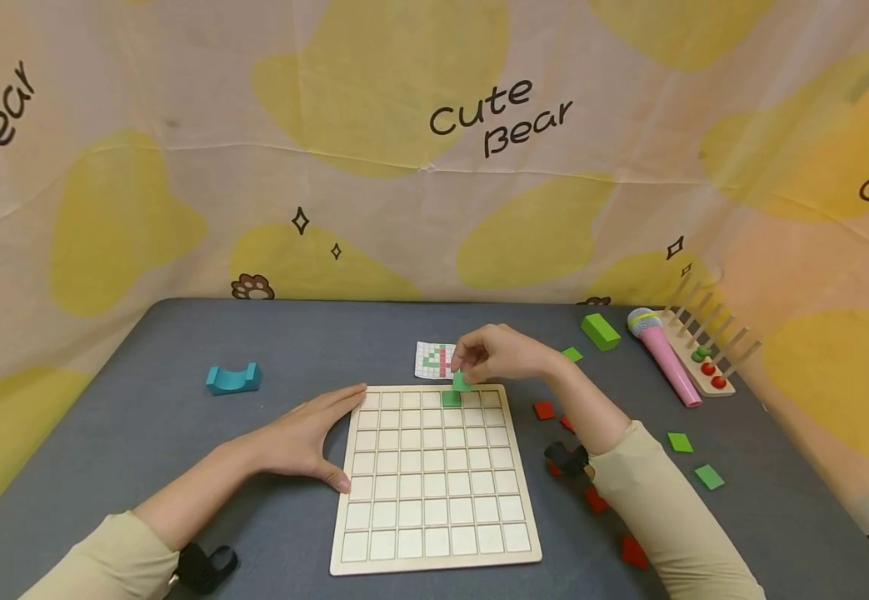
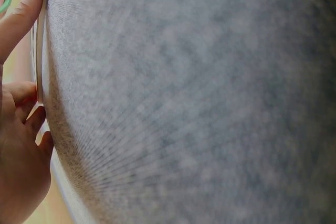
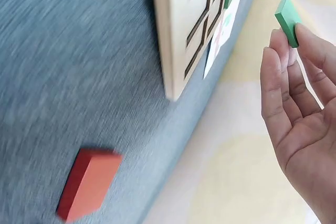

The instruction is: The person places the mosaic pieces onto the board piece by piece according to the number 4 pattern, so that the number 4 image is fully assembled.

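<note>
A wooden grid board [image 1: 434,565] with square cells lies on the grey table. One green square tile [image 1: 451,399] sits in a top-row cell. My right hand [image 1: 507,352] pinches another green square tile [image 3: 287,21] between thumb and fingers, above the board's far edge. Behind that edge lies a printed pattern card [image 1: 431,360] with green and red squares, partly covered by the right hand. My left hand [image 1: 295,437] rests at the board's left side, thumb and fingers spread along its edge; the left wrist view shows its fingertips [image 2: 32,95] right at the rim.
Red tiles [image 1: 544,410] and green tiles [image 1: 680,442] lie scattered right of the board, some under the right forearm. A green block [image 1: 601,332], a pink toy microphone [image 1: 666,358] and a pegged wooden stand [image 1: 719,388] are at the back right. A teal curved block [image 1: 234,379] is at left.
</note>
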A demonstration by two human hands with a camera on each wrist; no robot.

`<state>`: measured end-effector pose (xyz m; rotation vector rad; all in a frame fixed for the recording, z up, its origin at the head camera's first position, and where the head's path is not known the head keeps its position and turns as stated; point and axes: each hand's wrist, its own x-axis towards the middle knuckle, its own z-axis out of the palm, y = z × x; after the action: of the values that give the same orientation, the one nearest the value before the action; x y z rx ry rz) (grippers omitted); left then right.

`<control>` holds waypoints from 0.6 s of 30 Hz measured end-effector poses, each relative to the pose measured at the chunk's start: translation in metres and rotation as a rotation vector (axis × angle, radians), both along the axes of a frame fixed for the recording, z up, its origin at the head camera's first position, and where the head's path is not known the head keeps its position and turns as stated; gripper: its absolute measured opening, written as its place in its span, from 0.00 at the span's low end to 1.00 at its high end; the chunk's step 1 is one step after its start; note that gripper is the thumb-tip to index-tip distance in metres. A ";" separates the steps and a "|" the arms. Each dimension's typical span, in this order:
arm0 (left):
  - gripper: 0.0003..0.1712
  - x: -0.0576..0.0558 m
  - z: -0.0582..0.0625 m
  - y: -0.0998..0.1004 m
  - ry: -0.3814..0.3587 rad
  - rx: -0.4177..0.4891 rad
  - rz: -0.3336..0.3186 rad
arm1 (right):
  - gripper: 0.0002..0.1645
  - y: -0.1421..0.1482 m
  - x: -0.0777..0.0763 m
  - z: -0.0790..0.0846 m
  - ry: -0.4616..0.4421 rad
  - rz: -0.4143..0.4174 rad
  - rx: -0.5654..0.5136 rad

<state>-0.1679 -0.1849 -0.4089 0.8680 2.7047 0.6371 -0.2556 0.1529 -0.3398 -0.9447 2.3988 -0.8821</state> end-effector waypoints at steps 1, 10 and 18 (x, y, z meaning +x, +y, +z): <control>0.74 0.000 0.000 0.000 0.001 -0.001 0.000 | 0.08 -0.002 0.000 -0.001 -0.002 0.007 -0.005; 0.74 0.000 -0.002 -0.001 0.007 0.003 -0.004 | 0.09 -0.020 0.000 -0.005 -0.035 0.042 -0.015; 0.74 -0.001 -0.002 0.000 0.011 0.003 -0.007 | 0.09 -0.032 0.001 -0.009 -0.043 0.049 0.012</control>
<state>-0.1685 -0.1852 -0.4108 0.8835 2.7099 0.6377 -0.2543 0.1206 -0.3486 -0.9657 2.3319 -0.8607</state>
